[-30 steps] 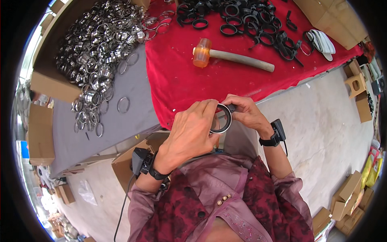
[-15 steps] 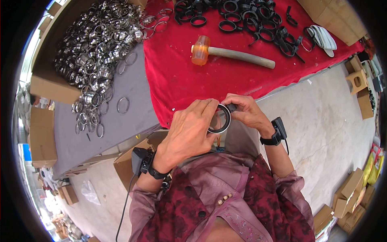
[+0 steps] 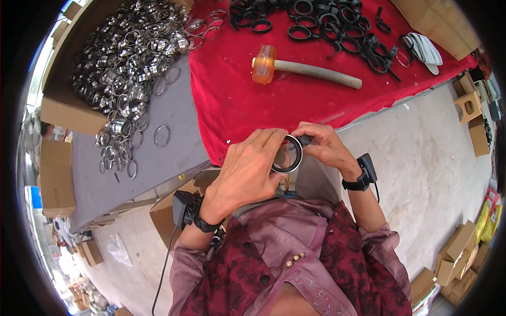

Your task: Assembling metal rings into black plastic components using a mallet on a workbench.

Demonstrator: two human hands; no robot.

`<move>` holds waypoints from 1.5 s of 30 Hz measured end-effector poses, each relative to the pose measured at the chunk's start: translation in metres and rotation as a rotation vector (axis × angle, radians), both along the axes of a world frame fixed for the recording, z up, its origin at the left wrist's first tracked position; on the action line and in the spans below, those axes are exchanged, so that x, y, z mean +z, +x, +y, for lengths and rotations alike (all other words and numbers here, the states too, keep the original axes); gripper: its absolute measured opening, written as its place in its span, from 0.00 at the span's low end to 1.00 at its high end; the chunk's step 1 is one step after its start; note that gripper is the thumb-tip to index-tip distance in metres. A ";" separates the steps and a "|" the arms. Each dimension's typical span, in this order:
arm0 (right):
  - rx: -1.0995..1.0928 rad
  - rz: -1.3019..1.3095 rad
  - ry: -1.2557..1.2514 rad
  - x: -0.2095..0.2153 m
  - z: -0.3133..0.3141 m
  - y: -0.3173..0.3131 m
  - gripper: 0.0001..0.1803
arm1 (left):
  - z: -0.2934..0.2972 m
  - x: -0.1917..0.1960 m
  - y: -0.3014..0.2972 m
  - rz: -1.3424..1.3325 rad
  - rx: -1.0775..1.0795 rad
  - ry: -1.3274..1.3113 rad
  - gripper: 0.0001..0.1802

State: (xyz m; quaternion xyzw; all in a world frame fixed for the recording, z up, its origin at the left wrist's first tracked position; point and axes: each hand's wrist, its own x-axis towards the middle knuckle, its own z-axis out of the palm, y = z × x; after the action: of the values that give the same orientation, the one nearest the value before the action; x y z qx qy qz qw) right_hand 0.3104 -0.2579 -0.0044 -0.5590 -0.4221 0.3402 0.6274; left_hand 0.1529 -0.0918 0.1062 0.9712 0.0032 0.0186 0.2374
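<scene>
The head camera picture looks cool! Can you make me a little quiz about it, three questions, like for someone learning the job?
1. True or false: the mallet lies on the red cloth.
2. Pick one: the heap of shiny metal rings is (A) left of the mallet, (B) right of it, or (C) under it.
3. Which hand pinches the dark knob on the side of the black-and-silver ring?

Key: 1. True. 2. A. 3. The right hand; the left hand grips the other side.

A workshop: heaps of metal rings (image 3: 126, 58) and black rings (image 3: 331, 27), mallet (image 3: 295, 67), cardboard box (image 3: 57, 179).
</scene>
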 end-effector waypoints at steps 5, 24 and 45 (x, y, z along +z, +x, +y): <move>-0.099 -0.062 -0.017 0.007 -0.004 -0.002 0.20 | 0.016 -0.022 -0.007 -0.061 0.061 -0.515 0.46; -0.157 -0.262 -0.132 0.013 0.003 -0.026 0.19 | 0.024 -0.083 -0.035 -0.011 0.412 -1.472 0.21; 0.014 0.083 -0.180 0.023 0.000 -0.021 0.23 | 0.022 -0.082 -0.033 0.025 0.452 -1.427 0.18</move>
State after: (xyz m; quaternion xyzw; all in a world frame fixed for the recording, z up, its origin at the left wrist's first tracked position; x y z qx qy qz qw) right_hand 0.2896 -0.2577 0.0189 -0.5956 -0.3672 0.4040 0.5892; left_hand 0.1194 -0.0699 0.0244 0.5571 0.2166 0.0493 0.8002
